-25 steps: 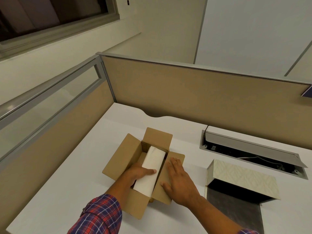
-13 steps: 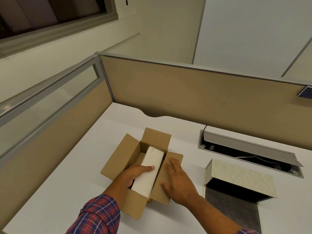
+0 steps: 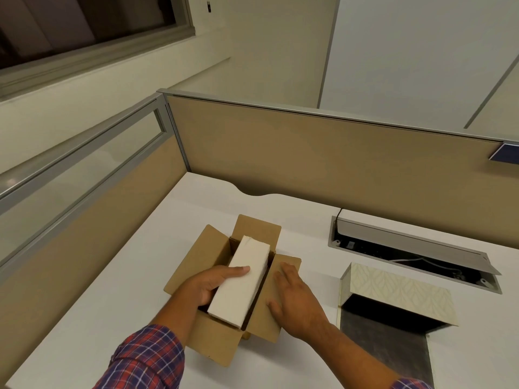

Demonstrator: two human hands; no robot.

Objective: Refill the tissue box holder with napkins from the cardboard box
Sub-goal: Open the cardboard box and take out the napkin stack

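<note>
An open brown cardboard box (image 3: 206,256) sits on the white desk, its flaps spread out. A white stack of napkins (image 3: 241,279) rises partly out of it. My left hand (image 3: 209,284) grips the stack from its left side, thumb across the top. My right hand (image 3: 295,301) lies flat, fingers apart, on the box's right flap. To the right stands the tissue box holder (image 3: 398,296), cream patterned, with its dark inside showing towards me.
A cable tray (image 3: 407,248) with a raised grey lid is sunk into the desk (image 3: 92,313) behind the holder. Tan partition walls (image 3: 323,161) close the desk at the back and left. Bare desk lies left of the box.
My left hand has lifted the napkin stack higher out of the box. The right hand has stayed on the flap.
</note>
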